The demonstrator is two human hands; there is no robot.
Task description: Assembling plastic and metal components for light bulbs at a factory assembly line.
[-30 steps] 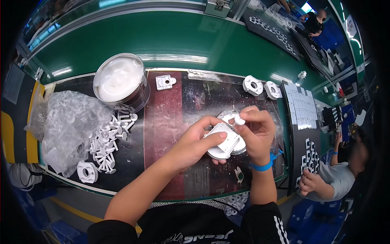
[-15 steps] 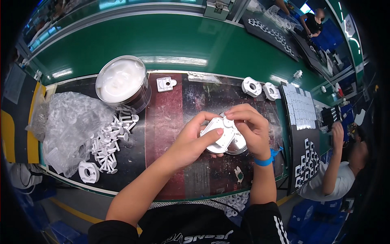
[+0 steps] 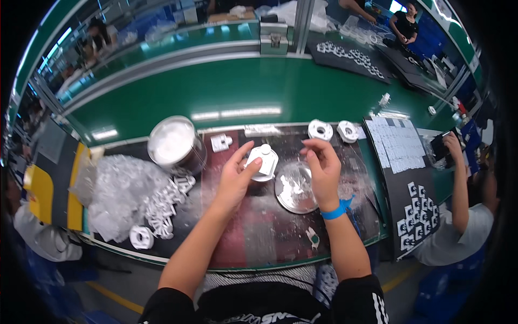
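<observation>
1. Head view: my left hand (image 3: pixel 233 178) holds a white housing (image 3: pixel 263 168), with the thumb pressed along its face and the fingers behind it.
2. The housing lies just to the right of my left palm, above the dark tabletop (image 3: pixel 237 237). Its long axis runs roughly away from me, and a round white knob (image 3: pixel 265 149) stands at the far end.
3. My right hand (image 3: pixel 326 171) looks empty, its fingers loosely curled, with a gap between thumb and forefinger.
4. The relation that counts: the housing is to the left of my right hand, clear of it, with the knob about level with those right fingertips. My left hand is the nearer one, being in contact.
5. A round metal lid (image 3: pixel 291 190) lies on the table nearer me than the housing and to its right. My right hand overlaps its right edge in this view; I cannot tell whether they touch.
6. Well to the left are a bucket (image 3: pixel 190 162) of white stuff and a heap of white pins (image 3: pixel 167 208).
</observation>
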